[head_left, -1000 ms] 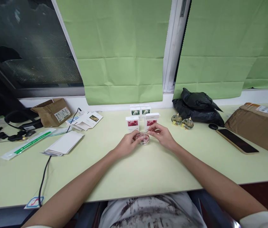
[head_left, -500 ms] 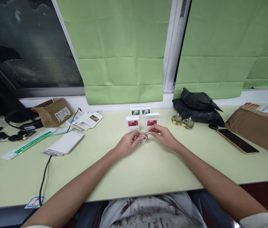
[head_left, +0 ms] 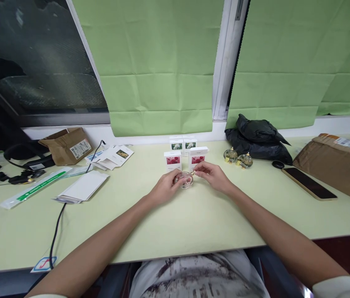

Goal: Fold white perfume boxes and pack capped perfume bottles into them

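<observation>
A small round clear glass perfume bottle is held just above the table, tilted with its gold neck to the right. My left hand grips its rounded left side between thumb and fingers. The fingertips of my right hand pinch the gold neck end; what exactly lies between them is too small to make out. Right behind the bottle stand two white boxes with pink flower pictures, the left box and the right box. Two more white boxes with white flower pictures stand behind those.
Two round glass bottles with gold parts lie right of the boxes, before a black plastic bag. A phone and a cardboard parcel are at the right. Papers, a cable and an open brown box are left.
Both hands keep almost the same place and grip on the perfume bottle. The view has shifted very slightly; nothing else has visibly moved.
</observation>
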A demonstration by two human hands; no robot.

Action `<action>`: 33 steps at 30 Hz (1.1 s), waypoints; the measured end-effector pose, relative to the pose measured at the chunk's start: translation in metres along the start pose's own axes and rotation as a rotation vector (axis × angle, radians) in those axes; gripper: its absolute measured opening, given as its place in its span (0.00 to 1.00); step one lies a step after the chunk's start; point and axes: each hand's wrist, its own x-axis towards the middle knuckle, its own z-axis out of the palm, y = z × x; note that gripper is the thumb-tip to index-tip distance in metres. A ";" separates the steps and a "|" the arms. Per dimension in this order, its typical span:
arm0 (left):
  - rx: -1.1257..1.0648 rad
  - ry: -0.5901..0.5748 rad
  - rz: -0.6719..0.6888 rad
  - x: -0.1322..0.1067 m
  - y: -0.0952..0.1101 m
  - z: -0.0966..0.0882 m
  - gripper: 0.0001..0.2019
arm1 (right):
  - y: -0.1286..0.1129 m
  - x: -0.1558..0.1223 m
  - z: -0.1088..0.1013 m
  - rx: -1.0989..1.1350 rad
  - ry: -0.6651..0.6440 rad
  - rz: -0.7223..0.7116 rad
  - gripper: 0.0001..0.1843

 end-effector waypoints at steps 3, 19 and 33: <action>-0.039 0.003 -0.018 0.000 0.000 0.002 0.21 | -0.001 0.000 0.001 0.000 0.016 -0.016 0.13; -0.170 -0.052 -0.014 -0.001 -0.002 0.004 0.20 | -0.005 -0.004 0.006 -0.088 0.040 -0.058 0.10; -0.758 -0.077 -0.187 0.008 -0.021 0.010 0.24 | -0.024 -0.016 0.024 0.131 -0.107 0.039 0.35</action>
